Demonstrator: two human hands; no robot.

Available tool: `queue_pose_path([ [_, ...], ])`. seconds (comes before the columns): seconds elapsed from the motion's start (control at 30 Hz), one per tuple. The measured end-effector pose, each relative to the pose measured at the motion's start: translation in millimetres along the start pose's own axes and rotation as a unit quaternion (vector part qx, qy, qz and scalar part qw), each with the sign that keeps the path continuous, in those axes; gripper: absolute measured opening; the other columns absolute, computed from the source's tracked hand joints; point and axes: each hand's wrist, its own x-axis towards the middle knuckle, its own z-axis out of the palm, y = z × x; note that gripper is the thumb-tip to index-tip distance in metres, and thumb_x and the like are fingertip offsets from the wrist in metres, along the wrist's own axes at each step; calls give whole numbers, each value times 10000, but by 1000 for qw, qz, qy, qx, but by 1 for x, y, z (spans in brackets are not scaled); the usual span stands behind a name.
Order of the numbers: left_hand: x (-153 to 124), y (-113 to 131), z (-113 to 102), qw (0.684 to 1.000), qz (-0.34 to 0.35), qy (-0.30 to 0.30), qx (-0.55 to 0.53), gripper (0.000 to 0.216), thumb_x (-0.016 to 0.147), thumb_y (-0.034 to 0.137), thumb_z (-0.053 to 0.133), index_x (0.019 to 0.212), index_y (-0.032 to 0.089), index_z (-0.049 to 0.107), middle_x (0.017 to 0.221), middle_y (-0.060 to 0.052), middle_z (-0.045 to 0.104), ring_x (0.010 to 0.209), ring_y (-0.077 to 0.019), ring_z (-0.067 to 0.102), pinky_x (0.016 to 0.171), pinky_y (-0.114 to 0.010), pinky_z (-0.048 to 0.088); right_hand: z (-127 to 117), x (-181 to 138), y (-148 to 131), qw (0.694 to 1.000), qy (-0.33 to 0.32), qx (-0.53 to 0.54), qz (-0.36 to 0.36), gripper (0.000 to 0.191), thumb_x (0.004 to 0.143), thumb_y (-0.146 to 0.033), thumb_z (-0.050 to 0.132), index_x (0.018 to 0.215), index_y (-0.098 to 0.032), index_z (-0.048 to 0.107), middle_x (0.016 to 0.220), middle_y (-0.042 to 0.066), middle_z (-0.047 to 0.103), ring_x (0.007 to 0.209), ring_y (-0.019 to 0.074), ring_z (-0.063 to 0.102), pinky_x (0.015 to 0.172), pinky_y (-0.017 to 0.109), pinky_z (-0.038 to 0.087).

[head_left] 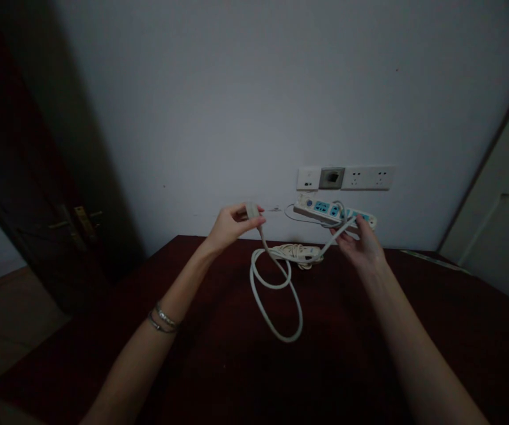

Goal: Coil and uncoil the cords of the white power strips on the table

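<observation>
Between the thumb and fingers of my left hand (232, 227) is a whitish plug (252, 210), raised above the table. Its thick white cord (301, 313) hangs in loops and runs up to my right side. My right hand (363, 242) grips the right end of a white power strip (298, 208) with blue sockets, tilted in front of the wall. A thin grey wire is looped around the strip. On the table below, behind the cord's loops, lies a second white strip (311, 252) with a pale cable bundled around it.
The dark red table (219, 366) meets a pale wall (219, 106). Wall sockets (368, 178) and a grey outlet plate (331, 178) sit above the power strip. At left stands a dark door with a brass handle (84, 219); a white door (506, 177) is at right.
</observation>
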Motion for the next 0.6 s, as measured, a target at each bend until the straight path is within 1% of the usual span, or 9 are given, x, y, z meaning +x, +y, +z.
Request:
queue_pose_path([
  [0.03,6,5,-4,999,6,13,-29,285,669,337,702,867,141,642,772,-56,656,729,-144,622,740,-299,473,-1,1,0,1000,-2,-9,-2,80,863,-251,500,832,-201,554,772,19,642,710,131,644,629,270,585],
  [0.1,18,13,-11,996,9,19,-83,322,689,372,684,905,138,627,721,-50,652,677,-140,629,709,-299,485,-3,3,0,1000,-13,-23,-9,70,858,-231,500,826,-201,555,755,5,639,693,123,642,627,267,585],
  [0.17,29,22,-13,991,2,25,-128,356,704,399,670,940,139,611,691,-43,647,636,-134,628,685,-291,494,-4,3,1,999,-26,-33,-13,63,851,-207,500,826,-201,557,745,-7,638,673,116,639,621,267,586],
  [0.27,44,34,-10,984,-9,55,-171,379,731,420,647,983,141,601,679,-34,643,618,-115,622,663,-253,496,-4,2,6,997,-44,-64,-4,50,841,-199,513,838,-194,563,733,2,641,657,125,642,591,260,586],
  [0.37,60,47,-5,977,-18,77,-199,374,753,424,628,1000,145,601,702,-35,651,593,-92,605,613,-204,485,-7,1,13,991,-61,-118,13,31,816,-208,563,837,-185,562,710,17,643,634,134,646,566,248,584],
  [0.47,75,60,-1,965,-28,108,-235,319,784,407,603,976,151,609,747,-46,667,544,-66,570,548,-168,459,-12,3,20,979,-79,-183,45,71,802,-221,590,847,-170,565,666,30,638,595,141,645,548,243,583],
  [0.6,89,72,-1,948,-24,152,-279,264,810,398,582,925,163,616,810,-55,681,511,-45,536,511,-152,432,-20,7,31,950,-126,-267,101,88,826,-202,546,875,-133,569,626,54,644,531,147,638,503,232,570],
])
